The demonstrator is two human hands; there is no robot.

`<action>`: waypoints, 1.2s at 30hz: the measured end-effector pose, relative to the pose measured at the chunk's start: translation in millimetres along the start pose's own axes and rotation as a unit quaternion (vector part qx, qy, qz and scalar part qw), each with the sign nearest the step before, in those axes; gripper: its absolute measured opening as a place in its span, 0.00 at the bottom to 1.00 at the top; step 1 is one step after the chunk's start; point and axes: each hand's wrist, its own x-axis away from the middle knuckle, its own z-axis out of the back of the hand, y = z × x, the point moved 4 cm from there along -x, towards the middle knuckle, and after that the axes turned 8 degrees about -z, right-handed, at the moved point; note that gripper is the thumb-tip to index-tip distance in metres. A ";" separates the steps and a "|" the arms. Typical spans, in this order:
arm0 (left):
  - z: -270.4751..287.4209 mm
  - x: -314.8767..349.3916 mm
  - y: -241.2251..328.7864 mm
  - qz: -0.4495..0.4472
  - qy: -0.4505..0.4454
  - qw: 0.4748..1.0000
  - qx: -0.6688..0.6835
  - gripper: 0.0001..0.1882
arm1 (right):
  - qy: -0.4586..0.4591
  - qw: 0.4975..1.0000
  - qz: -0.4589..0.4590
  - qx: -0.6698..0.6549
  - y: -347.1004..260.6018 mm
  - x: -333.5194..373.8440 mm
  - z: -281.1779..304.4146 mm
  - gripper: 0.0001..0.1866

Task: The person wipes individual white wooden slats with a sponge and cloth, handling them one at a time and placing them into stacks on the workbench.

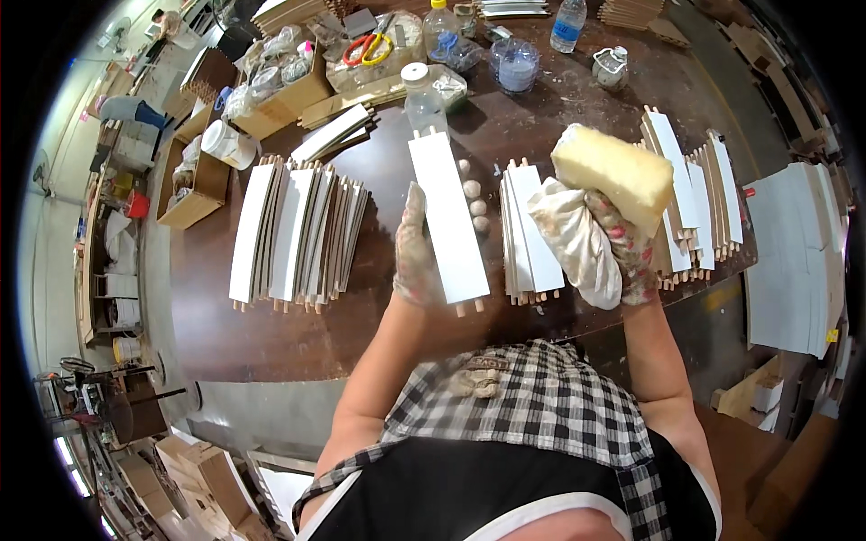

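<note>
My left hand (pixel 415 257), in a pale glove, grips a white slat (pixel 448 221) by its left edge, part of the fingers hidden behind it. Wooden dowel pegs stick out of both ends of the slat. My right hand (pixel 627 257), in a flower-patterned glove, holds a crumpled white cloth (pixel 577 239) together with a thick yellow sponge (pixel 618 171). Just right of the held slat lie several small whitish balls (pixel 474 189). Between my hands stands a short row of pegged slats (pixel 532 239), close to the cloth.
A large bundle of pegged slats (pixel 293 234) stands at left, another bundle (pixel 722 198) at right. Farther back are a clear bottle (pixel 424 104), scissors (pixel 368 50), a tub of bluish stuff (pixel 515 68), a water bottle (pixel 567 25), a glass jar (pixel 611 68) and a cardboard box (pixel 194 185).
</note>
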 end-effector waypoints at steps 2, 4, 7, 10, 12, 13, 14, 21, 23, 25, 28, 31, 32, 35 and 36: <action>7.8 2.3 7.9 -0.024 0.020 0.999 -0.033 0.28 | 0.022 0.956 0.071 0.285 -13.9 8.9 -74.1 0.24; 3.0 1.5 5.9 -0.035 0.035 0.997 -0.062 0.26 | 0.003 0.939 0.110 0.326 -11.7 11.6 -69.7 0.26; 7.2 7.1 9.2 -0.028 0.068 0.974 -0.214 0.24 | -0.222 0.945 0.058 0.233 9.1 17.9 -67.1 0.29; 30.8 5.9 15.4 -0.096 0.110 0.928 -0.344 0.22 | -0.333 0.911 0.059 0.236 22.9 39.2 -99.8 0.27; 33.3 8.1 21.9 -0.169 0.110 0.855 -0.478 0.21 | -0.327 0.804 0.050 0.495 29.4 46.8 -86.2 0.27; 20.4 8.1 20.6 -0.174 0.076 0.846 -0.499 0.21 | -0.330 0.719 0.054 0.609 30.9 51.2 -77.4 0.26; 4.7 9.0 19.2 -0.178 0.040 0.835 -0.519 0.20 | -0.306 0.755 0.097 0.572 21.3 45.0 -86.8 0.26; -19.4 27.2 13.8 -0.263 -0.221 0.494 -0.798 0.22 | -0.203 0.941 0.035 0.270 -12.6 -0.6 -94.0 0.25; -37.7 29.1 11.5 -0.109 -0.091 0.735 -0.663 0.23 | -0.082 0.879 -0.031 0.470 -32.1 -25.3 -89.0 0.25; -48.6 32.6 7.6 -0.041 -0.012 0.825 -0.564 0.24 | -0.043 0.708 0.108 0.696 -41.8 -40.4 -63.2 0.27; -38.6 32.7 12.5 -0.049 0.016 0.835 -0.548 0.27 | -0.108 0.777 0.033 0.619 -31.4 -31.0 -72.7 0.28; -21.4 26.2 17.9 -0.116 -0.078 0.757 -0.639 0.29 | -0.214 0.935 -0.046 0.278 -13.7 -7.8 -86.2 0.29; -21.2 22.8 18.2 -0.125 -0.077 0.766 -0.626 0.28 | -0.239 0.945 -0.064 0.215 -6.8 1.5 -90.2 0.30; -13.6 10.9 26.4 -0.152 -0.124 0.702 -0.684 0.23 | -0.297 0.938 -0.085 0.158 12.2 23.2 -97.9 0.26; -17.3 7.5 30.8 -0.262 -0.177 0.581 -0.750 0.21 | -0.315 0.930 -0.121 0.147 19.1 30.6 -94.8 0.23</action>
